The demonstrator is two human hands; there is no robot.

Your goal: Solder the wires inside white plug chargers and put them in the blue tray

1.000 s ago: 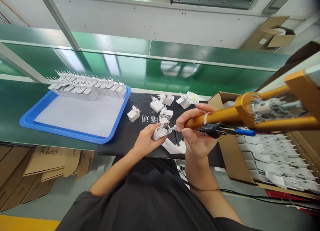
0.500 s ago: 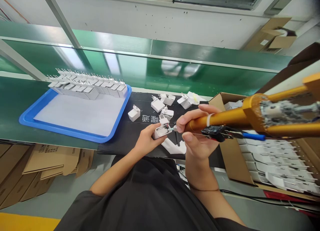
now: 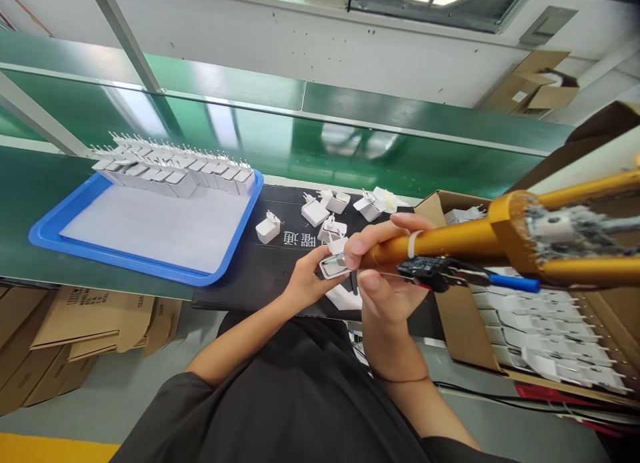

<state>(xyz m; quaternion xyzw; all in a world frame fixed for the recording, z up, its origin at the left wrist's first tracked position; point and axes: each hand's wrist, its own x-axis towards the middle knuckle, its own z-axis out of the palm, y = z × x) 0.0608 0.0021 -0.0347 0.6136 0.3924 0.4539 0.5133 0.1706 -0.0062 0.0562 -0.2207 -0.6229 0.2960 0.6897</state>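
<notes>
In the head view my left hand is closed around a white plug charger, its open side facing my right hand. Gripped in my right hand is a gold-coloured tubular tool with a small black switch strapped to it. Its front end meets the charger; my right fingers hide most of the tip, so I cannot tell how deep it reaches. Beyond my hands, several loose chargers lie on the black mat. A white sheet or scrap lies just below the held charger.
On the left, a blue tray bears packed rows of white chargers with pins up. An open carton at the right holds more white pieces. Folded cardboard is stacked below the bench at left.
My left hand and the charger have shifted a little right, closer to my right hand. The tool's tip, visible before between hand and charger, is now mostly covered. The view has shifted slightly.
</notes>
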